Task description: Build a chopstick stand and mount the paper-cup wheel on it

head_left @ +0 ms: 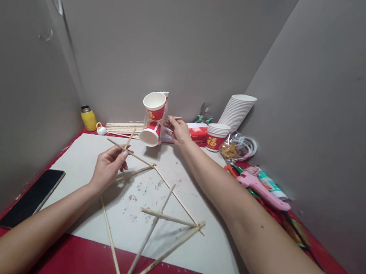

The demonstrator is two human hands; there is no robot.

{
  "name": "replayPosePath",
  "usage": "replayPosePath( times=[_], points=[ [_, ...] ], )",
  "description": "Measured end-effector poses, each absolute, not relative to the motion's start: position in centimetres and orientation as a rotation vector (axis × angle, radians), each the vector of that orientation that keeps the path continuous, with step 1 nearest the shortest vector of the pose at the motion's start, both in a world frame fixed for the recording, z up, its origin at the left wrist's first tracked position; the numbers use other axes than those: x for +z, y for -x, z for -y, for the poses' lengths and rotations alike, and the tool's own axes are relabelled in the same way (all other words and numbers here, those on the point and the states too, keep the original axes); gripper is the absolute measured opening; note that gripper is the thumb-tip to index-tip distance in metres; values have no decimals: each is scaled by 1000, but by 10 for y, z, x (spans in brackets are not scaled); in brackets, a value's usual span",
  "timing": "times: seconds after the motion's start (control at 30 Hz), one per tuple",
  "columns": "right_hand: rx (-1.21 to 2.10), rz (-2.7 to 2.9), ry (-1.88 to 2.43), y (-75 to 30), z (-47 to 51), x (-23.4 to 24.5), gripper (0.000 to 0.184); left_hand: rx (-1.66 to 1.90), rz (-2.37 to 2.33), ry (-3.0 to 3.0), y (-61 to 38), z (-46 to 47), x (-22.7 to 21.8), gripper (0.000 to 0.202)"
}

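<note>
Lying nearest on the surface (81, 151), the wooden stick frame (160, 216) looks joined at several corners; the left hand (109, 168) pinches its raised stick (134, 154), and farther the right hand (177, 129) holds two paper cups (153, 118), apparently not attached yet.

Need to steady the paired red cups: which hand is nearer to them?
Right. The right hand is just beside the paired red cups, pinching a stick at their side; the left hand sits lower and nearer the camera, gripping the stick frame.
</note>
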State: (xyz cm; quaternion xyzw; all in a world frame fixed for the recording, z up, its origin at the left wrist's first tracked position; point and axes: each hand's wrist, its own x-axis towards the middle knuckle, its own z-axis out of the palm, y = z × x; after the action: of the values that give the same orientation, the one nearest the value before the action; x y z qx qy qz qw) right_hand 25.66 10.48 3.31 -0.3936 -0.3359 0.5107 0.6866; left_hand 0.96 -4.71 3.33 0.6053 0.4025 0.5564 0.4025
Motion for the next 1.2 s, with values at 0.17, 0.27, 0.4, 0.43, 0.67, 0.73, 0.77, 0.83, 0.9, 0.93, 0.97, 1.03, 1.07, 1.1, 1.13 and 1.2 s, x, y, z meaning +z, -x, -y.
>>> replayPosePath(
  times=[0.17, 0.27, 0.4, 0.43, 0.67, 0.73, 0.77, 0.83, 0.9, 0.93, 0.97, 1.03, 1.07, 1.1, 1.13, 1.2],
  points=[
    [1172, 755, 883, -245, -114, 34, 18, 1381, -1036, -1545, -11, 49, 33, 35],
    [1168, 794, 880, -236, -117, 41, 17, 1377, -1046, -1560, -12, 50, 34, 34],
    [1138, 868, 868, -219, -120, 47, 18, 1365, -1038, -1578, -12, 50, 33, 36],
    [1127, 889, 867, -214, -120, 47, 19, 1364, -1034, -1576, -13, 50, 33, 36],
    [1006, 1063, 925, -180, -120, 38, 19, 1352, -1034, -1556, -14, 52, 36, 37],
    [949, 1130, 951, -173, -123, 37, 19, 1347, -1032, -1572, -15, 52, 36, 36],
    [920, 1171, 966, -171, -124, 37, 20, 1345, -1032, -1576, -15, 52, 35, 37],
    [852, 1273, 999, -167, -127, 39, 23, 1347, -1027, -1573, -14, 51, 34, 38],
    [762, 1396, 1036, -164, -130, 43, 25, 1347, -1020, -1568, -14, 51, 33, 39],
    [708, 1465, 1056, -163, -131, 45, 26, 1346, -1016, -1568, -14, 51, 33, 39],
    [650, 1536, 1078, -163, -132, 48, 25, 1347, -1011, -1570, -14, 51, 32, 38],
    [530, 1675, 1138, -162, -132, 53, 26, 1348, -1000, -1574, -14, 50, 32, 37],
    [472, 1740, 1174, -162, -132, 56, 27, 1347, -998, -1574, -14, 50, 31, 37],
    [417, 1802, 1213, -161, -131, 59, 29, 1346, -1000, -1573, -14, 50, 31, 38],
    [366, 1860, 1254, -161, -130, 62, 31, 1343, -1005, -1572, -14, 50, 31, 38],
    [277, 1976, 1323, -159, -128, 68, 34, 1342, -1014, -1571, -14, 50, 30, 39]
  ],
)
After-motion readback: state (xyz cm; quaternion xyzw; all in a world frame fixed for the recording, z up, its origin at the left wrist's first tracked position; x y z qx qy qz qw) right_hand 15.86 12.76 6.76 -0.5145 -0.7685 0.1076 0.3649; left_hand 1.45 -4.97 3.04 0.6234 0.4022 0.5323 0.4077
